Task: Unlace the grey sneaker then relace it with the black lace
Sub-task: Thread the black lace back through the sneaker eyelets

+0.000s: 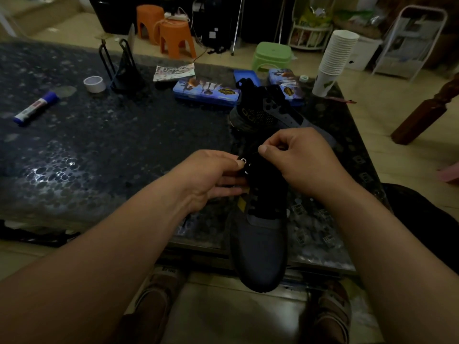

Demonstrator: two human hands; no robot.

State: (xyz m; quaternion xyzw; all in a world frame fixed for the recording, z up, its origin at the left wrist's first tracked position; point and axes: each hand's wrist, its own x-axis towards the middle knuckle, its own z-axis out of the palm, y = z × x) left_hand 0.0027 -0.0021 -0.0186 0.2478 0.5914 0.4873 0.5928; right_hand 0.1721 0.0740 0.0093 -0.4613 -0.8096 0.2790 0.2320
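A dark grey sneaker [259, 247] lies on the table's near edge, toe towards me and hanging over the edge. My left hand [211, 177] grips its left eyelet flap, thumb beside a metal eyelet. My right hand [295, 160] pinches the thin black lace [258, 207] above the tongue, near the top eyelets. Black lacing crosses the lower eyelets. A second sneaker [268, 112] of the same kind lies behind my hands, partly hidden.
On the dark patterned table [99, 150] are a glue stick [36, 109], a tape roll [95, 84], a black wire stand [123, 70], two blue tins [206, 91] and a stack of paper cups [334, 60]. Stools stand beyond it; my feet are beneath.
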